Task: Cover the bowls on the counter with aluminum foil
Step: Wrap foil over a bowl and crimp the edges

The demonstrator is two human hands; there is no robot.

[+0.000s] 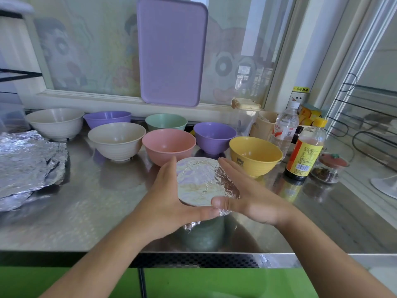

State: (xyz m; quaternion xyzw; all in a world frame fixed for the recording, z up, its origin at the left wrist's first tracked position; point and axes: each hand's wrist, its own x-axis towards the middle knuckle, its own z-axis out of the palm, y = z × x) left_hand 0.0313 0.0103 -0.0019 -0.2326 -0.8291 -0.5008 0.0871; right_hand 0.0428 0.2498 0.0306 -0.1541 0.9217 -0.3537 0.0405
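While both hands frame it, a foil-covered bowl sits near the front edge of the steel counter. The left hand presses its left side with straight fingers, thumb along the near rim. The right hand lies against the right side, fingers straight over crumpled foil, thumb at the near rim. Behind stand seven uncovered bowls: two cream, two purple, a green, a pink, a yellow. Loose foil lies far left. Bottles stand right.
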